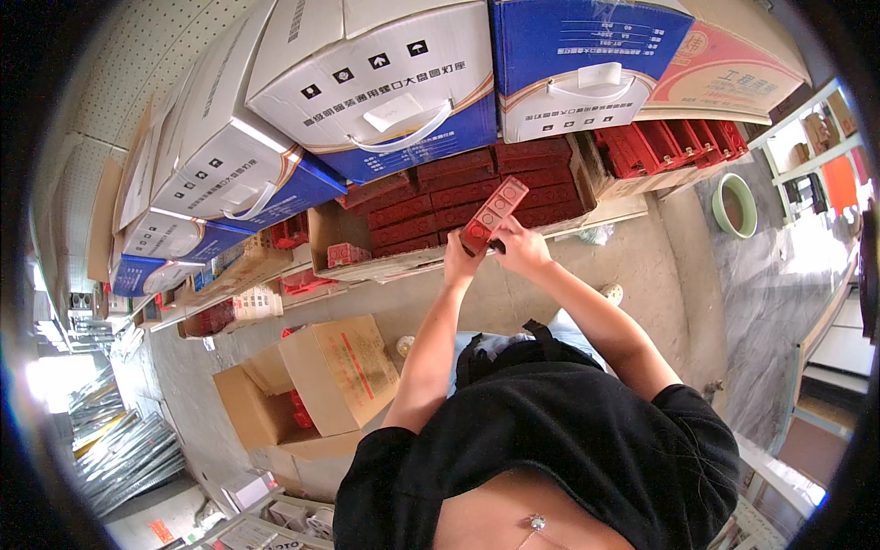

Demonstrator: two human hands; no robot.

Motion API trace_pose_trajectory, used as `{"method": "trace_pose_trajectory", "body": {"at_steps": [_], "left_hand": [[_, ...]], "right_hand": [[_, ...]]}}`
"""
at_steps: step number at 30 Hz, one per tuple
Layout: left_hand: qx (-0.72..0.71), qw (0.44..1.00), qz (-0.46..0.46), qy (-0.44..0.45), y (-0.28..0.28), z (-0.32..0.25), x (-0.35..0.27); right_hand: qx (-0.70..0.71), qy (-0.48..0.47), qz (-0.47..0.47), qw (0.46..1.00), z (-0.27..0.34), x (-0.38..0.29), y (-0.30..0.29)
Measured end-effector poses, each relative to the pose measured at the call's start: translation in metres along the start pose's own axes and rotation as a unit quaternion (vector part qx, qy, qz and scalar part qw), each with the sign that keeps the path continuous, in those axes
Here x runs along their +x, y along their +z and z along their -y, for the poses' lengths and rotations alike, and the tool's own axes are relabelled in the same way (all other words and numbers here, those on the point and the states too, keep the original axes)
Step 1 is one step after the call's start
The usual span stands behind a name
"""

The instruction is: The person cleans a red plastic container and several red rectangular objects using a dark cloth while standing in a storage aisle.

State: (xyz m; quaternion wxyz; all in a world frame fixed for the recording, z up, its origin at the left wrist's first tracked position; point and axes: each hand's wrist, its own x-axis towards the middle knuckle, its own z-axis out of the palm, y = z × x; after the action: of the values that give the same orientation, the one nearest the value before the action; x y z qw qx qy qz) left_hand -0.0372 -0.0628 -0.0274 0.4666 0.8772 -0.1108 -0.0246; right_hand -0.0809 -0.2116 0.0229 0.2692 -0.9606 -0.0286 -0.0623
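Note:
Over the shelf edge, a long red plastic electrical mounting box (496,210) with round knockouts along its face is held at a slant. My left hand (462,260) grips its lower end. Along its right side, my right hand (524,249) holds it with bent fingers; something small and dark shows beside these fingers, too unclear to name. Just beyond both hands lies an open cardboard carton (412,261) packed with rows of similar red boxes (402,213). One lighter red box (347,254) sits in the carton's near left corner.
Blue-and-white printed cartons (385,82) stand above the red boxes. To the right is another carton of red boxes (677,148). An open cardboard box (337,378) stands on the floor at left. A green basin (734,206) lies right; metal lengths (130,460) are piled lower left.

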Motion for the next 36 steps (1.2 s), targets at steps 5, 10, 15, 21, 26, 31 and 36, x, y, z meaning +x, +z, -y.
{"method": "trace_pose_trajectory", "body": {"at_steps": [5, 10, 15, 21, 26, 31, 36], "left_hand": [[0.001, 0.999, -0.023, -0.028, 0.001, 0.002, 0.004], [0.005, 0.999, -0.024, 0.026, 0.0, -0.002, 0.0], [-0.004, 0.999, -0.005, 0.04, 0.0, -0.011, 0.003], [0.034, 0.995, -0.029, 0.088, 0.003, 0.0, 0.002], [0.126, 0.983, -0.041, 0.13, 0.004, 0.0, 0.011], [0.163, 0.969, -0.059, 0.174, 0.009, 0.0, 0.01], [0.194, 0.955, -0.081, 0.207, 0.012, -0.005, 0.011]], "right_hand": [[0.069, 0.067, -0.009, 0.995, -0.006, -0.015, -0.002], [0.077, 0.07, -0.066, 0.992, 0.014, 0.006, -0.01], [0.036, 0.006, -0.092, 0.995, 0.017, 0.016, 0.004], [0.033, 0.031, -0.035, 0.998, 0.007, -0.002, -0.007], [0.117, 0.052, -0.055, 0.99, -0.002, -0.006, -0.009], [0.082, 0.077, -0.114, 0.987, 0.003, 0.014, -0.003], [0.026, 0.071, -0.108, 0.991, 0.007, 0.025, 0.011]]}}
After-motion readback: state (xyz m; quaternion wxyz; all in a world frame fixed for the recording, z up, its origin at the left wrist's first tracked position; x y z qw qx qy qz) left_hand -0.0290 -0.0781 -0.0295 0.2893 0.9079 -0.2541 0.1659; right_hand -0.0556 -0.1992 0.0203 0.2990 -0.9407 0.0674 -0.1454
